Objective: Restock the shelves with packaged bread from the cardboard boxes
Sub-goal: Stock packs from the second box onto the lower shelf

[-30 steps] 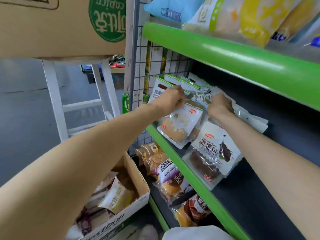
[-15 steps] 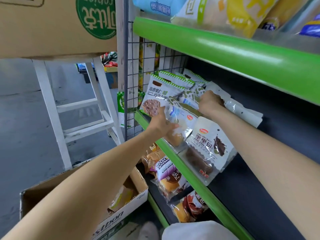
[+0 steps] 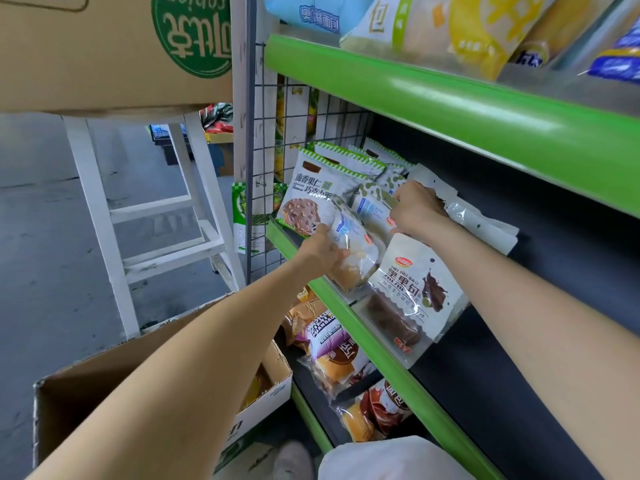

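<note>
My left hand grips a clear bread pack with a light bun at the green front edge of the middle shelf. My right hand holds the tops of white and clear packs further back on the same shelf. A white pack with a dark chocolate bread leans over the shelf edge below my right wrist. Green-striped nut chocolate packs stand at the shelf's left end. An open cardboard box with some packs inside sits on the floor under my left arm.
A wire grid panel closes the shelf's left side. Bread packs lie on the lower shelf, and more fill the top shelf. A large cardboard box rests on a white stool at left. Grey floor lies beyond.
My left hand slid down from the pack tops to the light bun pack at the shelf edge and grips it there. My right hand stayed on the packs behind.
</note>
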Demonstrator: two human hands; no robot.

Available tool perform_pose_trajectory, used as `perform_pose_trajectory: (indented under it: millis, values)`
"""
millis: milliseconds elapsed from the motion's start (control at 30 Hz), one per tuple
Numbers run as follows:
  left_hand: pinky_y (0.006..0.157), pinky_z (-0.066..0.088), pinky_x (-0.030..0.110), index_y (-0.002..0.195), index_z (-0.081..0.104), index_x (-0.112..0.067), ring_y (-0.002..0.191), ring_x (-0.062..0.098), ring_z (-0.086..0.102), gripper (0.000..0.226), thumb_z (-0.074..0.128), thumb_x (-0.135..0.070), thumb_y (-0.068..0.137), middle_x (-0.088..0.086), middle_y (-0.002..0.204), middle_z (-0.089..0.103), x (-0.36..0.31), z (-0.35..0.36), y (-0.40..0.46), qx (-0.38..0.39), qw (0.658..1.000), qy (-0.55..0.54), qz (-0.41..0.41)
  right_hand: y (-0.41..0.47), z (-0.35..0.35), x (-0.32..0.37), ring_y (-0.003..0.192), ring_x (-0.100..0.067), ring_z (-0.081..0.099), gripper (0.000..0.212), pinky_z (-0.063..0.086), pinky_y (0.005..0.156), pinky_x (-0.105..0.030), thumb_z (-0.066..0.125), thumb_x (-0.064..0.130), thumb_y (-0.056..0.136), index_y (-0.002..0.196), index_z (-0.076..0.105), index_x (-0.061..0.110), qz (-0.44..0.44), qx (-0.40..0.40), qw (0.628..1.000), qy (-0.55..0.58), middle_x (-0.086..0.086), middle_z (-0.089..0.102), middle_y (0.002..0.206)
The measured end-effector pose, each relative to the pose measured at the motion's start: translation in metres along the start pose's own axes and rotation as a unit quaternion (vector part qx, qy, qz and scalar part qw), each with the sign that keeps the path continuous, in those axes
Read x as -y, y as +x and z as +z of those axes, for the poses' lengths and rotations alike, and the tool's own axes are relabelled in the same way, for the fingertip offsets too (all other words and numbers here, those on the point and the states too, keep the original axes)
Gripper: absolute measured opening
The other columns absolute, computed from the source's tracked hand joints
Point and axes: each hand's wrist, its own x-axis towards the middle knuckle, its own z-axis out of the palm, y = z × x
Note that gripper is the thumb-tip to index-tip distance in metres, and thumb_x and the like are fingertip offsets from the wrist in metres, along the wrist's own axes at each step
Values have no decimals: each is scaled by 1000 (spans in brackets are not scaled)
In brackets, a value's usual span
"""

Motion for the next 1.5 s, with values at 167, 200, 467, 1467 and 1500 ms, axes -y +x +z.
perform_pose_trajectory:
  millis: [167,200,467,1467,1500]
  values:
    - [98,40,34,147,17,-4,128,31,45,69,55,-26,94,17,142,43,-11,-14,-11,-49,997,56,24,-23,-12,12,102,-37,50,22,41,80,-32,47,-6,89,71,47,6,-54,-40,997,-31,-21,45,121]
    - [97,41,34,145,23,-3,126,31,47,64,55,-25,94,17,140,45,-13,-19,-15,-64,995,63,35,-27,-14,15,112,-36,50,12,42,89,-33,48,-5,91,90,58,2,-75,-47,996,-28,-20,43,130]
    - [80,55,37,109,62,-11,92,31,63,24,46,-15,92,13,108,66,-12,-81,-68,-159,977,119,81,-74,-13,59,105,-27,62,25,51,93,-38,51,8,93,114,65,10,-166,12,982,92,-11,64,121]
    - [99,39,47,116,49,-10,114,31,51,39,63,-26,83,10,117,56,433,-37,-94,17,915,260,-308,-145,474,131,134,-32,34,68,36,105,-35,66,12,85,144,34,18,-235,443,855,-131,-14,11,153]
    - [99,41,46,108,52,-11,109,30,55,32,66,-23,81,8,110,59,435,-36,-94,14,913,274,-303,-142,480,131,126,-31,43,58,40,99,-34,68,14,83,136,45,12,-265,432,845,-171,-14,26,145]
